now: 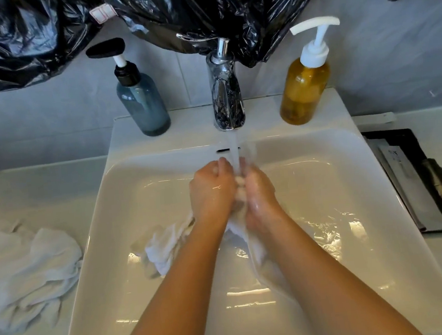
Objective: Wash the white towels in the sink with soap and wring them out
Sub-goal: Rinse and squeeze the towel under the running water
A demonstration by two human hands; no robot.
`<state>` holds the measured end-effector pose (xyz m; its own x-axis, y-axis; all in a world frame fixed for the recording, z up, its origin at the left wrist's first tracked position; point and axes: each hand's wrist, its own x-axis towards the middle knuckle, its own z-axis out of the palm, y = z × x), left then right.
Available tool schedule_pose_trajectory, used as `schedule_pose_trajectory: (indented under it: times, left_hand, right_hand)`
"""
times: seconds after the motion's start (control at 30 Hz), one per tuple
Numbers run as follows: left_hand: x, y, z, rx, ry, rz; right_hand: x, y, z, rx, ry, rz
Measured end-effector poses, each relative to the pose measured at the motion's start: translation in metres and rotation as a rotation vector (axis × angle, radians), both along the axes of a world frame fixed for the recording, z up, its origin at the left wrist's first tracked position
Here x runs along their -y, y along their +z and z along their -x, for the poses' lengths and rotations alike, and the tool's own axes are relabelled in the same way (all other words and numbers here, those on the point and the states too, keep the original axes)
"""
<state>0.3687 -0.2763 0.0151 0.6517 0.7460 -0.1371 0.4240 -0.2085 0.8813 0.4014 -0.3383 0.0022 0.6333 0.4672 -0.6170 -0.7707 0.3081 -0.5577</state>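
Observation:
A wet white towel (165, 247) hangs down into the white sink (380, 206), bunched between both my hands. My left hand (211, 192) and my right hand (257, 193) press together around its upper part, right under the running water from the chrome faucet (225, 91). The towel's loose end trails to the left below my left wrist. More white towels (27, 269) lie crumpled on the counter left of the sink. A blue-grey pump bottle (141, 99) stands at the back left, an amber pump bottle (305, 86) at the back right.
Black plastic sheeting (40, 36) hangs along the wall above the faucet and bottles. A black tray (415, 181) with papers and a dark object sits on the counter right of the sink. Water pools in the basin's right half.

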Motion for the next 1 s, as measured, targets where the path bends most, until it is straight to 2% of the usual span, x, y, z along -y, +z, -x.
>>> schedule_pose_trajectory:
  times: [0.07,0.17,0.27,0.33,0.4,0.47,0.53,0.63,0.7,0.77,0.8,0.87,0.93,1.0]
  left_hand:
    - [0.001,0.004,0.007,0.111,-0.013,0.046]
    - [0.016,0.009,0.024,0.253,-0.092,-0.031]
    - [0.031,0.008,0.025,0.215,-0.102,-0.207]
    - [0.025,0.006,0.012,0.116,-0.081,-0.331]
    - [0.006,0.003,-0.002,-0.042,-0.096,-0.208]
    - [-0.008,0.002,-0.01,-0.024,-0.064,0.089]
    - [-0.006,0.002,-0.006,0.038,-0.019,0.154]
    - [0.019,0.005,0.017,0.184,-0.126,-0.147]
    - [0.029,0.0,0.027,0.255,-0.224,-0.355]
    - [0.023,-0.006,0.02,0.2,-0.187,-0.448]
    - [0.015,-0.007,0.013,0.123,-0.144,-0.412]
    - [0.0,-0.004,-0.001,0.022,-0.078,-0.21]
    - [-0.008,-0.004,-0.006,0.048,-0.058,-0.056]
    - [-0.01,0.001,-0.003,0.082,-0.056,0.011]
  right_hand:
    - [0.004,0.001,-0.001,-0.049,0.044,-0.039]
    - [0.01,-0.002,-0.001,-0.087,0.011,-0.087]
    - [0.006,0.0,0.009,-0.066,0.014,-0.129]
    - [-0.002,-0.003,0.009,-0.013,0.003,-0.095]
    - [-0.006,-0.002,0.006,0.004,-0.002,-0.028]
    - [-0.006,-0.012,0.0,-0.005,-0.022,0.055]
    - [-0.002,-0.02,-0.003,-0.029,-0.045,0.048]
    - [0.009,-0.017,-0.004,-0.104,-0.034,-0.045]
    - [0.014,-0.02,-0.005,0.031,-0.031,-0.074]
    - [0.009,-0.015,0.0,0.162,-0.007,0.062]
    - [0.003,-0.015,0.0,0.187,-0.008,0.126]
    - [-0.005,-0.016,0.0,0.183,-0.026,0.207]
    - [-0.006,-0.011,0.0,0.126,0.031,0.202]
    - [0.005,-0.004,-0.003,0.098,0.079,0.111]
